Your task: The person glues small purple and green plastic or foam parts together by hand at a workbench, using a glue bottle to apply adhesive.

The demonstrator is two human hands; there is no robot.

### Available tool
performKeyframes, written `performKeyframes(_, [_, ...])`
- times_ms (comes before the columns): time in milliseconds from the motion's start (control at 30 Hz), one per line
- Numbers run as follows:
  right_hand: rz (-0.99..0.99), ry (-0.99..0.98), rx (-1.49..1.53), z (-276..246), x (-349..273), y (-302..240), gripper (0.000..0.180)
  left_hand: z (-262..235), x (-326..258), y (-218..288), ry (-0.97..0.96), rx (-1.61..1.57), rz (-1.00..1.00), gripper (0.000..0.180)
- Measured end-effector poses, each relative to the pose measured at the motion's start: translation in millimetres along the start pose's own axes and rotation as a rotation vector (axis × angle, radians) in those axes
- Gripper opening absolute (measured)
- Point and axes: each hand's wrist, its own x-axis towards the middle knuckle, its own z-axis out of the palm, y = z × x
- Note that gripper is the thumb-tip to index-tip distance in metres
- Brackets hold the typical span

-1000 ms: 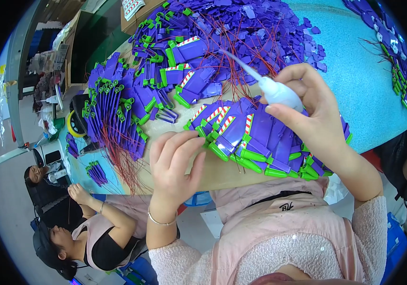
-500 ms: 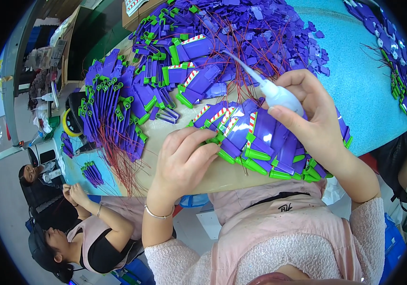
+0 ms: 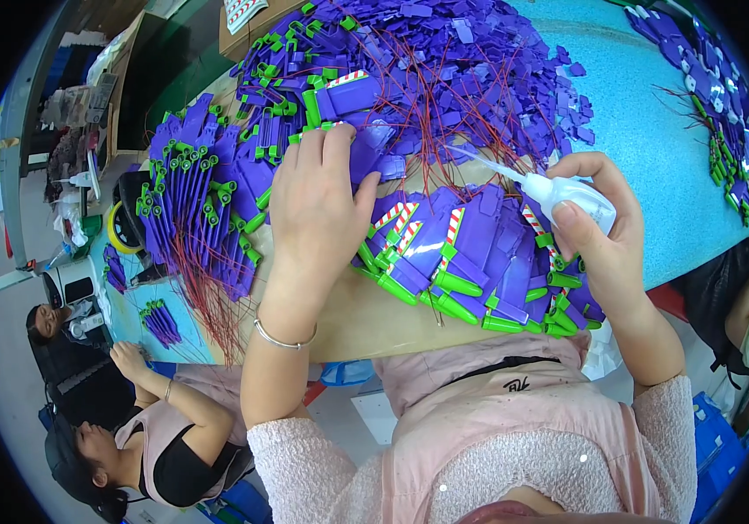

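My right hand [image 3: 606, 231] grips a small white squeeze bottle [image 3: 566, 194] whose thin nozzle points left, over a fanned row of purple plastic pieces with green ends and red-white striped labels [image 3: 470, 262] at the board's near edge. My left hand [image 3: 317, 205] reaches forward with fingers flat on purple pieces [image 3: 365, 140] in the heap beyond the row; I cannot tell whether it grips any. A bangle sits on that wrist.
A large heap of loose purple parts with red wires [image 3: 462, 79] covers the tan board [image 3: 348, 323] and blue table [image 3: 645, 131]. Stacked purple-green pieces [image 3: 200, 201] lie left. Another person [image 3: 138, 419] sits lower left. More purple parts [image 3: 724, 96] lie far right.
My left hand has moved up from the board's near edge onto the heap of purple pieces. The right hand with the bottle has stayed about where it was.
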Motion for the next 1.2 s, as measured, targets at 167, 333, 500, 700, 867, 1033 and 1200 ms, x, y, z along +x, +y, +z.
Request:
performKeyframes(167, [-0.049,0.036,0.033,-1,2,2,0.026,-2,-7,-2,0.03,0.037,-0.015,0.045])
performKeyframes(333, [-0.094,0.051,0.092,2,7,0,0.02,-26,-39,18,0.101,-0.157,-0.155,0.045])
performKeyframes(500, [-0.188,0.048,-0.027,8,7,1,0.015,-48,-72,49,-0.049,-0.182,-0.07,0.049])
performKeyframes(700, [-0.257,-0.056,-0.194,19,-3,-4,0.013,-41,-78,50,-0.008,-0.153,-0.062,0.05])
performKeyframes(867, [-0.299,-0.134,-0.212,25,-5,-4,0.013,-39,-78,49,-0.001,-0.152,-0.044,0.05])
performKeyframes(1033, [-0.333,-0.185,-0.295,32,-6,-4,0.015,-39,-78,49,0.003,-0.162,-0.04,0.05])
performKeyframes(1200, [-0.272,-0.153,-0.327,27,-6,-6,0.016,-38,-79,49,0.009,-0.169,-0.041,0.051])
